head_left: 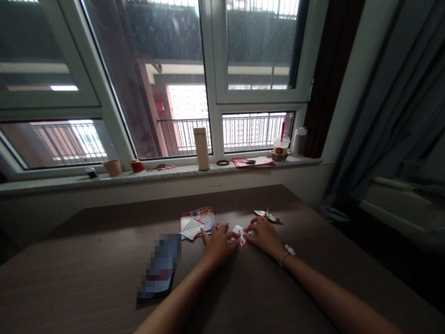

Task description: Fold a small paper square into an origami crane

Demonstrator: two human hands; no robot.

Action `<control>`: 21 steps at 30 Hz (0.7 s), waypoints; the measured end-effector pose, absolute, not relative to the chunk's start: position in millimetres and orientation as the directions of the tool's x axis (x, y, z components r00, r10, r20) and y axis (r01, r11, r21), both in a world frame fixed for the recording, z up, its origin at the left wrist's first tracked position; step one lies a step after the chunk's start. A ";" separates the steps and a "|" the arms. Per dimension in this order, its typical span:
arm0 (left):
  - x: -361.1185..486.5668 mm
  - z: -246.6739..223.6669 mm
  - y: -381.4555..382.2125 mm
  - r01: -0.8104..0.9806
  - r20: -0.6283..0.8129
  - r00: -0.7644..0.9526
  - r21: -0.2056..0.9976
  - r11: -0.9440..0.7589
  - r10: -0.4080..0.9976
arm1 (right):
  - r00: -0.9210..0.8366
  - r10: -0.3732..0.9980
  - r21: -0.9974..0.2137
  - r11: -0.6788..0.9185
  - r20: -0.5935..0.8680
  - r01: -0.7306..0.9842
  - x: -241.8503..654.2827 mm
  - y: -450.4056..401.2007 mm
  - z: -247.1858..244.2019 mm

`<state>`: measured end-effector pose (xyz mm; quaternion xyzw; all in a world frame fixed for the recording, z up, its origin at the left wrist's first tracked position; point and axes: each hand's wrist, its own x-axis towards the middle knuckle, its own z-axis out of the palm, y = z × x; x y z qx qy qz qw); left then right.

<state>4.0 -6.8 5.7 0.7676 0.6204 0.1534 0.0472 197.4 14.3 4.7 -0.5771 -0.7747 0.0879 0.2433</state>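
While the left hand [219,243] arches palm-down, pinching folded paper [238,229], the right hand [266,235] mirrors it.

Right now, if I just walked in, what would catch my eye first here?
Probably the left hand and right hand, with fingertips at a small folded paper on the brown table. Just beyond the right hand lies a winged folded-paper piece, a bit like a bird. Then perhaps the tall beige bottle, upright on the windowsill in front of the bright window.
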 end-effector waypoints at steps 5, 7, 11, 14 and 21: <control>3.5 5.3 -6.0 0.937 0.170 0.185 0.266 -0.226 0.968 | -0.244 0.939 -0.421 0.327 0.241 0.846 200.7 13.2 6.3; 3.0 4.4 -5.5 0.934 0.181 0.186 0.271 -0.231 0.966 | -0.256 0.937 -0.417 0.336 0.236 0.845 201.6 12.5 6.0; 2.5 3.3 -5.2 0.933 0.189 0.191 0.269 -0.238 0.963 | -0.284 0.933 -0.418 0.354 0.222 0.837 202.9 10.4 5.6; 2.8 3.7 -5.4 0.937 0.171 0.184 0.267 -0.225 0.968 | -0.296 0.932 -0.420 0.360 0.211 0.833 203.6 8.5 6.0; 2.0 2.2 -5.1 0.934 0.180 0.187 0.272 -0.231 0.966 | -0.317 0.928 -0.449 0.372 0.195 0.813 207.4 7.5 3.8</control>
